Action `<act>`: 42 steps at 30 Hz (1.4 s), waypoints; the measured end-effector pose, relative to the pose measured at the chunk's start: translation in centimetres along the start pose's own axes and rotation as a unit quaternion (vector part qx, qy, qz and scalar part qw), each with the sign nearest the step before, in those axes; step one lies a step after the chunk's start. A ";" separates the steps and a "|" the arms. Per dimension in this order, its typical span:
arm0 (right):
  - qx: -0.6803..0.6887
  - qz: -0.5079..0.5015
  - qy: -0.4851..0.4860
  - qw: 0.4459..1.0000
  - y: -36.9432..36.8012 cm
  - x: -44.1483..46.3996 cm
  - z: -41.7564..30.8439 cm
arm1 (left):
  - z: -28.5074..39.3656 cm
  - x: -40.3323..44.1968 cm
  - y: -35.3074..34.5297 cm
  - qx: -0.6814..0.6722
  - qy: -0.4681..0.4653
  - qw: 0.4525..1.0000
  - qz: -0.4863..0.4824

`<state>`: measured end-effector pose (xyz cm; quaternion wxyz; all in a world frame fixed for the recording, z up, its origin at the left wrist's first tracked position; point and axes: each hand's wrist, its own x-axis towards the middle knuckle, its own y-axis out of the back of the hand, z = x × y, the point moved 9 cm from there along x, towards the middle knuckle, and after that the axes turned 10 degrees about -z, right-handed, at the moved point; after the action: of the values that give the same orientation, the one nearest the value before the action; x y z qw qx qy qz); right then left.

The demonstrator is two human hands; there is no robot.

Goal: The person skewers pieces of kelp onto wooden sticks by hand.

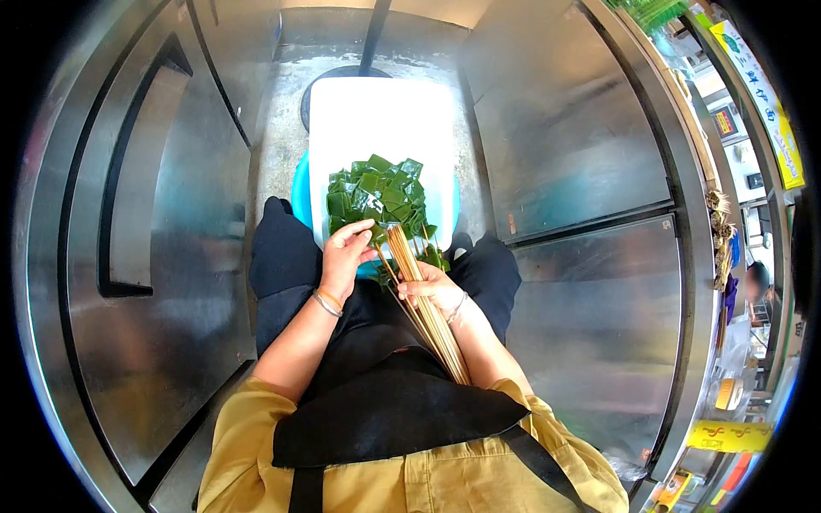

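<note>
A thick bundle of thin wooden skewers is gripped in my right hand, its tips pointing away from me. A few skewers stand apart from the bundle, with green pieces close to their tips. My left hand is closed, with thumb and forefinger together at the near edge of the pile, on what looks like a green kelp piece. The pile of glossy, dark green, flat-cut kelp pieces lies on a white tray in front of me. More green pieces show beyond my right hand.
A turquoise basin sits under the tray, above my lap. Stainless steel cabinet doors stand close at left and right. Shelves with packages, a yellow sign and a blurred person are at far right.
</note>
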<state>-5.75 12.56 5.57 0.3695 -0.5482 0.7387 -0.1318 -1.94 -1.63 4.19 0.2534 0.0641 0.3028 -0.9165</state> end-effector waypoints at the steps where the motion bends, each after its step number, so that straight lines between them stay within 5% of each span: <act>1: 0.000 0.000 0.000 1.000 0.0 0.0 0.0 | -0.6 0.0 -0.1 -0.012 0.025 1.000 -0.008; 7: -0.008 0.001 0.005 1.000 0.3 0.1 0.1 | -2.4 -0.1 0.0 -0.119 0.120 0.985 -0.019; 22: -0.024 -0.011 0.008 1.000 -0.5 -0.1 -0.2 | -3.7 -1.6 -1.9 -0.068 0.241 0.962 -0.104; 28: -0.024 0.005 0.003 1.000 0.7 0.0 0.4 | -2.9 -1.1 -1.8 -0.079 0.143 0.979 -0.125; 42: -0.003 -0.007 -0.008 1.000 0.2 -0.2 0.3 | -3.1 -0.4 -0.4 -0.147 0.125 0.981 -0.027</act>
<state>-5.66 12.86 5.26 0.3728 -0.5556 0.7322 -0.1274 -1.91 0.59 1.98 0.1953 0.1316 0.4646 -0.8536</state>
